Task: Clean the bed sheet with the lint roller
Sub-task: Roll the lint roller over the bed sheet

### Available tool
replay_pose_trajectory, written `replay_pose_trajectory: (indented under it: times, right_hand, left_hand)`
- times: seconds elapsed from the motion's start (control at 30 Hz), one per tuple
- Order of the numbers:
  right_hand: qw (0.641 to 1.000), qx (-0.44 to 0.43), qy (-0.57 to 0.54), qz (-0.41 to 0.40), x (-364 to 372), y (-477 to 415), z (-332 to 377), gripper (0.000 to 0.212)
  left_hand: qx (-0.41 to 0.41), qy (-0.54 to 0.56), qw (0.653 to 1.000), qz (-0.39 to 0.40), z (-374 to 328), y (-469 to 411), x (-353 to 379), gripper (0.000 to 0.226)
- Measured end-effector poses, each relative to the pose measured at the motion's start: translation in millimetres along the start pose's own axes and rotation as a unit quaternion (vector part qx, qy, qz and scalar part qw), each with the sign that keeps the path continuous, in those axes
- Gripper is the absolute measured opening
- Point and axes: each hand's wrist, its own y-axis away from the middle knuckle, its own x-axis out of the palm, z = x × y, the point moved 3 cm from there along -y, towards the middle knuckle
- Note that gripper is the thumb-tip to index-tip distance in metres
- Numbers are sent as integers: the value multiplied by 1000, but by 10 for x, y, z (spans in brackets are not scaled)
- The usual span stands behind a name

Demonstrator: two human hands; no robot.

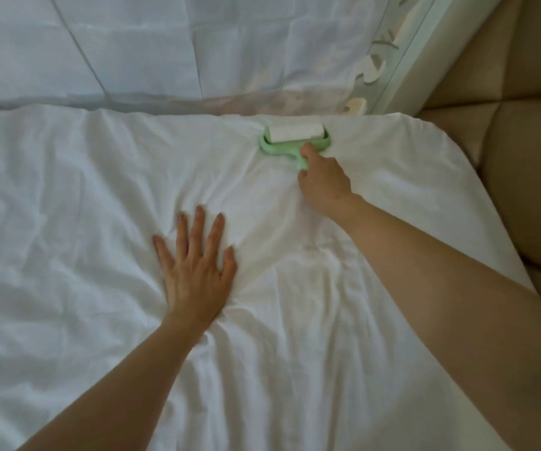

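A wrinkled white bed sheet (83, 222) covers the bed across most of the view. The lint roller (293, 138), with a pale green frame and a white roll, lies flat on the sheet near the bed's far edge. My right hand (322, 182) grips its short green handle from behind, arm stretched forward. My left hand (195, 265) presses flat on the sheet at the centre, fingers straight and spread, with creases fanning out around it.
A sheer white curtain (132, 50) hangs beyond the far edge of the bed. A pale green carved frame (402, 56) stands at the back right. A beige padded headboard (523, 157) runs along the right side.
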Motion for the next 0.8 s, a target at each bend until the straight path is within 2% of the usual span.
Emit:
replay_pose_trajectory:
  times: [0.17, 0.37, 0.43, 0.5, 0.57, 0.63, 0.67, 0.73, 0.8]
  right_hand:
    - [1000, -9, -15, 9, 22, 364, -81, 44]
    - [1000, 24, -15, -5, 113, 766, -184, 42]
    - [999, 29, -19, -3, 140, 929, -222, 47]
    - [999, 27, -20, -11, 168, 1128, -272, 51]
    - [999, 24, -28, -16, 202, 1341, -316, 52]
    - [999, 26, -27, -15, 239, 1539, -364, 52]
    - [999, 27, -23, -15, 256, 1633, -390, 52]
    - [999, 30, -10, -14, 269, 1811, -439, 53]
    - [999, 34, 2, -6, 277, 1968, -475, 53]
  left_hand:
    - [0, -4, 1000, 24, 27, 3, 14, 60]
    - [23, -11, 997, 66, 71, 52, -16, 65]
    - [10, -7, 995, 96, 49, 83, -77, 69]
    - [-37, 20, 991, 124, -29, 113, -176, 68]
    - [-58, 83, 991, 82, -188, 202, -313, 64]
    - [7, 102, 995, 1, -375, 345, -370, 59]
    - [55, 82, 995, -14, -450, 433, -323, 56]
    - [102, 41, 994, 12, -507, 561, -170, 53]
    - [93, 23, 995, 40, -475, 612, -57, 54]
